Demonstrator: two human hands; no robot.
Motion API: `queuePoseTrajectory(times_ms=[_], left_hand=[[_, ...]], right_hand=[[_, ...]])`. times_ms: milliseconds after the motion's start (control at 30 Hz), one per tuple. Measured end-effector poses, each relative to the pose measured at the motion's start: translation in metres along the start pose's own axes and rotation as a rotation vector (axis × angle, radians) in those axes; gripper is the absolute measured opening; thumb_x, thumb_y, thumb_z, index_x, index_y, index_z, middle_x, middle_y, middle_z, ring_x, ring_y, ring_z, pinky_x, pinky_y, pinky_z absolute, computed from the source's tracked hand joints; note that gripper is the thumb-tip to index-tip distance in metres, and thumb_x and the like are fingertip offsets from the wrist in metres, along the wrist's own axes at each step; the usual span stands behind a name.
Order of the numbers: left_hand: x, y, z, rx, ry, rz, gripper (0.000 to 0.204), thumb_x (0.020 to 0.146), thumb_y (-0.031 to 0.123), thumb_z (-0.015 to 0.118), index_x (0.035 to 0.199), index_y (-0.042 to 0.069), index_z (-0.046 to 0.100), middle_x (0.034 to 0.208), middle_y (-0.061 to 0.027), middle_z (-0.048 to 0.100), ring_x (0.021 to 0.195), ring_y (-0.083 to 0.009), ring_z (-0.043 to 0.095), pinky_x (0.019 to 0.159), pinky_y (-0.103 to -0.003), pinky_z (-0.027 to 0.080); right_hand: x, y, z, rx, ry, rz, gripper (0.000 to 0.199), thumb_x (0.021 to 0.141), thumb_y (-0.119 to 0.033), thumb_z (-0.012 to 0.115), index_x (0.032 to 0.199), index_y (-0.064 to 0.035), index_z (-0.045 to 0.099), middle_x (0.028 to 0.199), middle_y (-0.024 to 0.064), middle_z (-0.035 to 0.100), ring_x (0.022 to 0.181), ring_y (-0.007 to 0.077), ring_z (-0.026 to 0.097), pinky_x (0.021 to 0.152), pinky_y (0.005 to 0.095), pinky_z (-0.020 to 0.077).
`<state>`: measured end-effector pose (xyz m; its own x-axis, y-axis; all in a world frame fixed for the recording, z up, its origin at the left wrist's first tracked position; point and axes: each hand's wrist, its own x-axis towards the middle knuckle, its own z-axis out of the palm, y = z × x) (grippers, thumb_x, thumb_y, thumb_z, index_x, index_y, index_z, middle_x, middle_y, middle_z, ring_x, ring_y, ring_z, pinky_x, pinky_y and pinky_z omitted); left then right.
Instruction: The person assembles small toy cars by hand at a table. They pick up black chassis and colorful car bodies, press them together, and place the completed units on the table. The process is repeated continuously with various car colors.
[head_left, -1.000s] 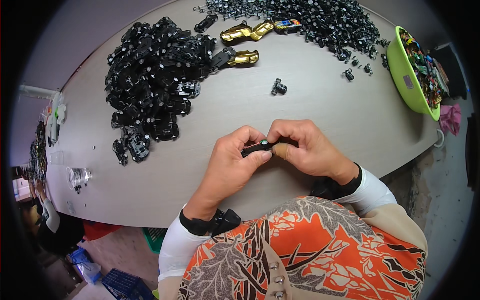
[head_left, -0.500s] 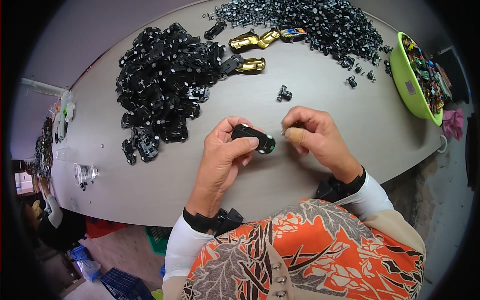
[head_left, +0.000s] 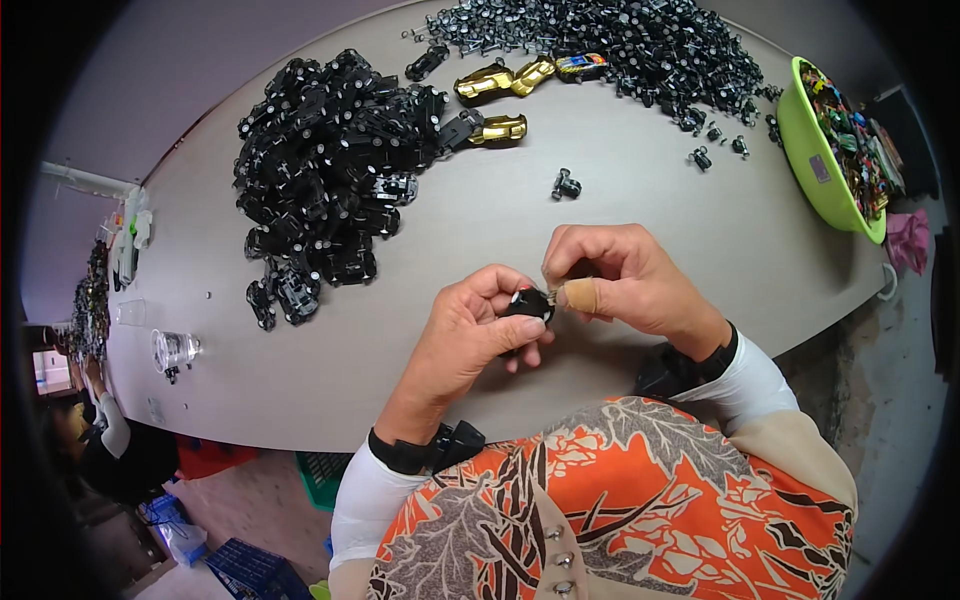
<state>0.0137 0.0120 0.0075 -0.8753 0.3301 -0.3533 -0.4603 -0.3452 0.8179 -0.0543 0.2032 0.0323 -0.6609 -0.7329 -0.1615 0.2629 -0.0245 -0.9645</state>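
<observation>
My left hand [head_left: 470, 335] grips a small black toy car body [head_left: 527, 303] just above the grey table [head_left: 600, 230], close to my chest. My right hand [head_left: 625, 280] meets it from the right, its fingertips pinching a tiny part against the car's end; a bandage wraps one finger. Most of the car is hidden by my fingers. A single small black wheel piece [head_left: 565, 185] lies on the table beyond my hands.
A big heap of black toy car chassis [head_left: 330, 170] lies at the left back. Several gold car bodies [head_left: 500, 85] and a pile of small dark parts [head_left: 620, 40] sit at the far edge. A green bowl [head_left: 815, 165] of coloured cars stands right. A clear cup [head_left: 175, 350] stands left.
My hands parted for a moment with the car in the left one, then came together again nearer my body. The right fingers now pinch at the car's end.
</observation>
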Motion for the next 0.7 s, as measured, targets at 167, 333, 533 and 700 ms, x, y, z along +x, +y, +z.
queuePoseTrajectory(times_ms=[167, 333, 533, 700], left_hand=[[-0.002, -0.008, 0.002, 0.031, 0.004, 0.041, 0.019, 0.081, 0.005, 0.062, 0.099, 0.001, 0.057, 0.071, -0.0046, 0.061, 0.054, -0.0055, 0.053, 0.046, -0.017, 0.04], [-0.009, -0.009, 0.004, 0.2, 0.036, -0.017, 0.017, 0.08, 0.004, 0.061, 0.096, 0.0, 0.058, 0.069, -0.0002, 0.058, 0.056, -0.003, 0.05, 0.047, -0.017, 0.038], [-0.025, -0.013, 0.006, 0.417, 0.152, 0.034, 0.013, 0.077, 0.003, 0.062, 0.089, 0.001, 0.059, 0.064, 0.0056, 0.05, 0.058, -0.0011, 0.042, 0.051, -0.019, 0.036], [-0.067, 0.0, -0.005, 0.442, 0.235, -0.069, 0.018, 0.074, 0.006, 0.063, 0.09, -0.001, 0.058, 0.069, -0.0017, 0.054, 0.061, -0.0073, 0.048, 0.056, -0.022, 0.039]], right_hand=[[-0.002, 0.006, 0.0, -0.062, -0.073, 0.074, 0.009, 0.081, -0.007, 0.061, 0.088, -0.0013, 0.06, 0.075, -0.0003, 0.058, 0.064, 0.0043, 0.052, 0.054, 0.0192, 0.041], [-0.002, 0.011, 0.008, -0.334, -0.02, 0.05, 0.009, 0.077, -0.003, 0.062, 0.085, -0.0004, 0.062, 0.071, 0.0079, 0.06, 0.063, 0.0129, 0.055, 0.056, 0.0265, 0.0436], [-0.001, 0.028, 0.023, -0.501, -0.013, -0.197, 0.008, 0.072, 0.0, 0.06, 0.08, 0.0002, 0.059, 0.07, 0.0166, 0.057, 0.062, 0.0293, 0.056, 0.057, 0.0343, 0.0439], [0.028, 0.012, 0.025, -0.574, -0.31, -0.238, 0.015, 0.072, -0.001, 0.06, 0.086, -0.0006, 0.057, 0.074, 0.0142, 0.058, 0.067, 0.0299, 0.057, 0.062, 0.0362, 0.0451]])
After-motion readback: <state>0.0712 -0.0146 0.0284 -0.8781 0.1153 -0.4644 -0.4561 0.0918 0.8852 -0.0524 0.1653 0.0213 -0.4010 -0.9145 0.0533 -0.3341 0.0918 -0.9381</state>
